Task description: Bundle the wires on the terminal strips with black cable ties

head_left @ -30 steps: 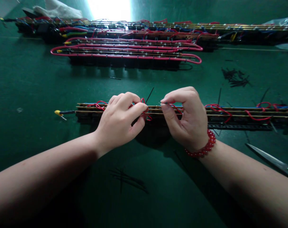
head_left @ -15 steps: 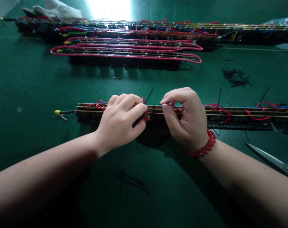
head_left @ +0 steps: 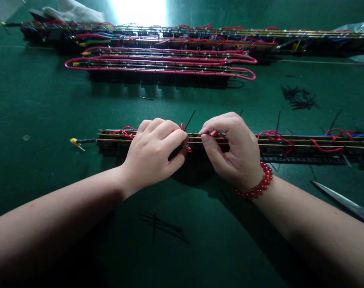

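A long wired strip assembly [head_left: 301, 145] with brass-coloured edges and red wires lies across the table in front of me. My left hand [head_left: 159, 146] grips it left of its visible middle, thumb on the near side and fingers over the top, beside a red wire loop [head_left: 182, 126]. A thin black cable tie [head_left: 190, 120] sticks up there. Just to the right, my right hand [head_left: 232, 146] pinches a small dark piece, which looks like a cable tie, between thumb and forefinger above the strip. A red wire runs behind those fingers.
Several finished-looking strips with pink-red cables [head_left: 160, 73] lie at the back. Loose black tie pieces form one pile [head_left: 298, 98] at the right and another [head_left: 164, 227] in front. Scissors [head_left: 343, 202] lie at the right edge. A yellow-tipped lead [head_left: 74, 142] extends left.
My right hand has shifted slightly left and its pinch has dropped a little toward the strip. My left hand stays where it was.
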The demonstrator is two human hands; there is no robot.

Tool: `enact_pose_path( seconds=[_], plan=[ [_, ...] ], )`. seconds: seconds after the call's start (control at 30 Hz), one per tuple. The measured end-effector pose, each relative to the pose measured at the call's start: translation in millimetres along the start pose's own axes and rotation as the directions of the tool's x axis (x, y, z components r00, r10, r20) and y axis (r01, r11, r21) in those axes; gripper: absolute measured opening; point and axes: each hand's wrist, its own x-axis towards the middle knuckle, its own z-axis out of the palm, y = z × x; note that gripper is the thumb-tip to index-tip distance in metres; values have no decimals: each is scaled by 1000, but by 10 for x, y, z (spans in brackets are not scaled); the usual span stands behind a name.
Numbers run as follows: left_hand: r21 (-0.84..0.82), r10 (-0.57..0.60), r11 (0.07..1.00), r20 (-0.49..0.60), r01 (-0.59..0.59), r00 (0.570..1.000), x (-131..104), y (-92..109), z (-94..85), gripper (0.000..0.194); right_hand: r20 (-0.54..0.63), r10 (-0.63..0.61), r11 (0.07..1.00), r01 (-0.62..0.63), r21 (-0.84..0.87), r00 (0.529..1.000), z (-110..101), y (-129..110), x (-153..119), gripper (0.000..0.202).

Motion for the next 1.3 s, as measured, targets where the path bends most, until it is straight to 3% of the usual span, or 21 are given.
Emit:
enact_pose_path(
  seconds=[0.43,1.3],
  plan=[
    [-12,0,1000,0,0,1000,3,7,-7,7,36,-79,996,81,-41,996,14,-2,39,9],
    [-26,0,1000,33,1,999,4,0,-9,13,82,-93,995,95,-21,992,34,49,13,13]
  ],
)
